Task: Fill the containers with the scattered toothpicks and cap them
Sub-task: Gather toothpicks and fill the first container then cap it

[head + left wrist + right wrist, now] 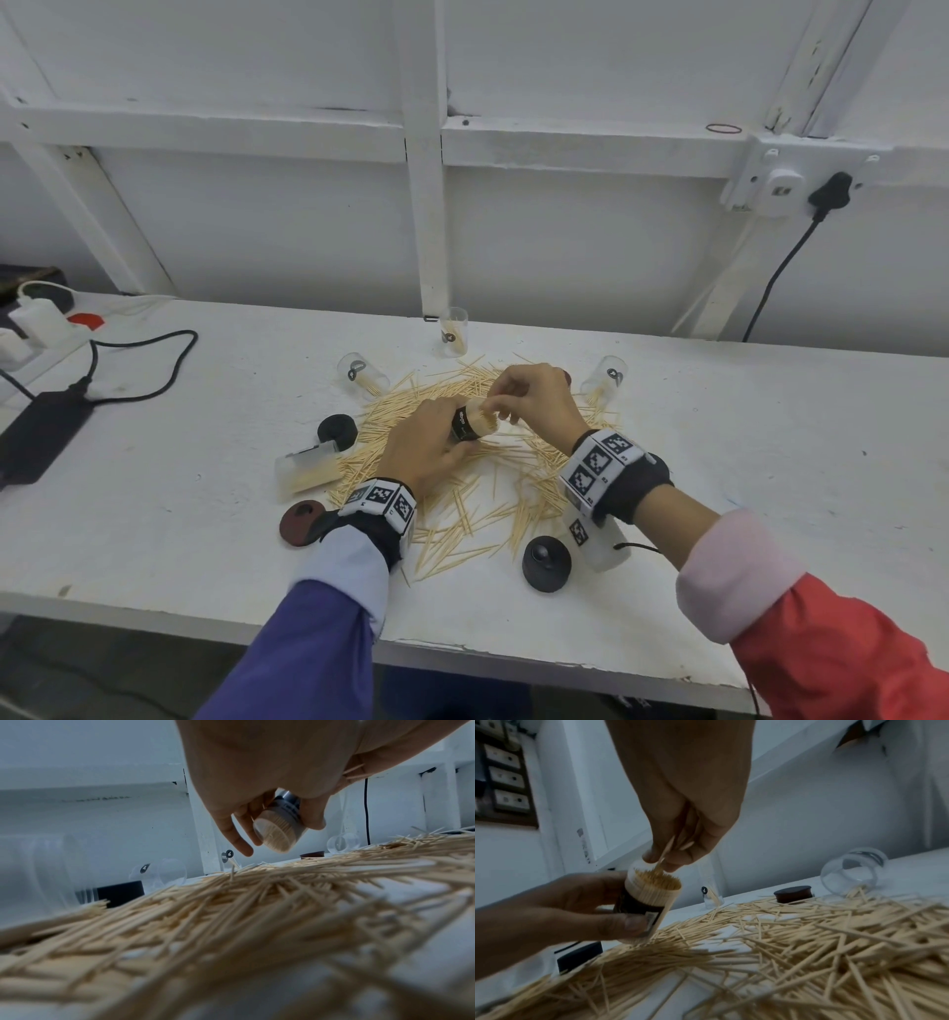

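The toothpicks lie spread on the middle of the table. Behind them, near the table's back edge, one container stands upright. Two caps lie nearer the front edge.

Far left on the surface: black power brick, probably a white extension strip; black wall plug upper right.

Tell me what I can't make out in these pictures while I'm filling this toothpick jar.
- Head view: the mouth of the held jar is covered by the right hand.
- Head view: the container near the table edge is partly hidden by the right wrist band.
- Left wrist view: the near toothpick pile is blurred.
- Right wrist view: the jar's label is too dark to read, with the left hand gripping it.
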The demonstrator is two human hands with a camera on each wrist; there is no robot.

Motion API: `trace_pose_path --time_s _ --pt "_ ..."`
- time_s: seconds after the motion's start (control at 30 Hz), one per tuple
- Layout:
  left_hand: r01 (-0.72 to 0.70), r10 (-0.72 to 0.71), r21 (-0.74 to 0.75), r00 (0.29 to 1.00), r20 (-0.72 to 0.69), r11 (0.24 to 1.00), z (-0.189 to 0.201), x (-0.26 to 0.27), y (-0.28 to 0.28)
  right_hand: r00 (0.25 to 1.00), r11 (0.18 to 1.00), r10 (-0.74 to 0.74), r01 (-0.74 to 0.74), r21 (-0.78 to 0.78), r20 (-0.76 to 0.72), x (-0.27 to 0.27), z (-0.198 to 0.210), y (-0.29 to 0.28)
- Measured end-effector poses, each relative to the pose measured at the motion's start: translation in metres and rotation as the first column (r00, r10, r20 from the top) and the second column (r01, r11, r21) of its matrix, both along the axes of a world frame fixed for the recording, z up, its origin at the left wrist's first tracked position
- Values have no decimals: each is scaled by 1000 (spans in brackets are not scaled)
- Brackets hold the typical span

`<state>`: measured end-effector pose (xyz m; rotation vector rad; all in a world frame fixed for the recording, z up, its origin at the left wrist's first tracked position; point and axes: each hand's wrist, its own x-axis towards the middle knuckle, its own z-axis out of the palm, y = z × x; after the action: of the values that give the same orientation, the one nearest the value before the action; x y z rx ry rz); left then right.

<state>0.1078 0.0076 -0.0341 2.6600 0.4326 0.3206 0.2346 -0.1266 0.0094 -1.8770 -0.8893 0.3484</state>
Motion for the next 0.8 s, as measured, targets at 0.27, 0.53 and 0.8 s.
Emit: trace_pose_path --time_s 0.27,0.53,0.8 --pt "-20 20 -16 1000 10 1000 -2 -1 3 975 997 -40 54 60 -219 5 -7 -3" --pt "-11 11 1 1000 1 1000 -3 0 3 959 997 -74 69 -28 -272 10 -12 -2" --pt "55 -54 20 998 -41 998 -6 1 3 956 995 -94 98 1 -278 7 -7 2"
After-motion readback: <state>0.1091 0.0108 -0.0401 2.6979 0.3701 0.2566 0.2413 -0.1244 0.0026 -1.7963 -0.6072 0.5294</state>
